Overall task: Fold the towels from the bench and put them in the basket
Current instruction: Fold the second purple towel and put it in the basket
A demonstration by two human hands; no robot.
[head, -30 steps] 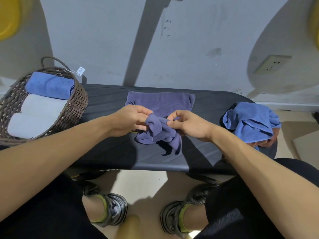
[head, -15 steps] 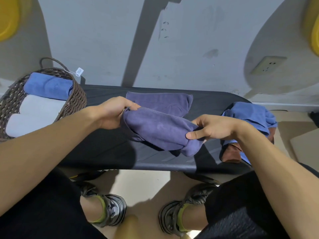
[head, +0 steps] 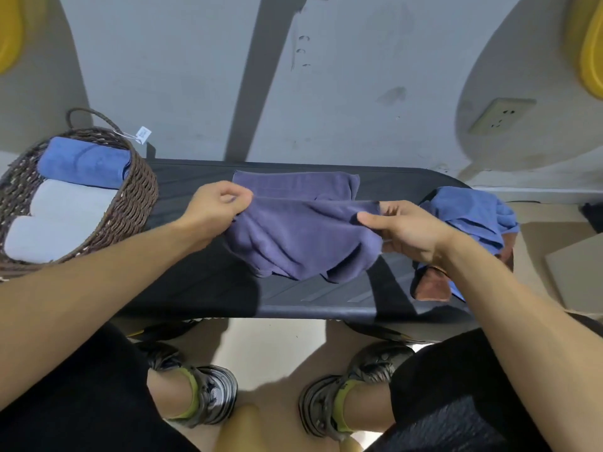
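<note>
Dark ribbed table (head: 195, 288) running left to right against a pale grey wall (head: 342, 93), rounded at its right end. Wall socket (head: 501, 116) up on the right; beige floor (head: 277, 347) below, between two sandalled feet.

Purple towel (head: 303, 239) lifted over the middle of the table, stretched sideways, long axis left to right along the table, top edge taut and level, lower part sagging in folds with its hem touching the tabletop. Left hand (head: 217, 203) pinching the top left corner between thumb and curled fingers. Right hand (head: 408, 228) gripping the top right corner, thumb across the front of the cloth, fingers behind it.

Second purple towel (head: 293, 184) lying flat just behind, near the wall edge, also long side left to right. Crumpled blue towel (head: 470, 213) heaped at the right end of the table, a brown cloth (head: 430, 285) poking out beneath it.

Wicker basket (head: 133, 207) at the left end, holding a rolled blue towel (head: 85, 163) at the back and two rolled white towels (head: 55, 220) in front, all lying crosswise. Paper tag (head: 143, 134) hanging off the basket's handle.
</note>
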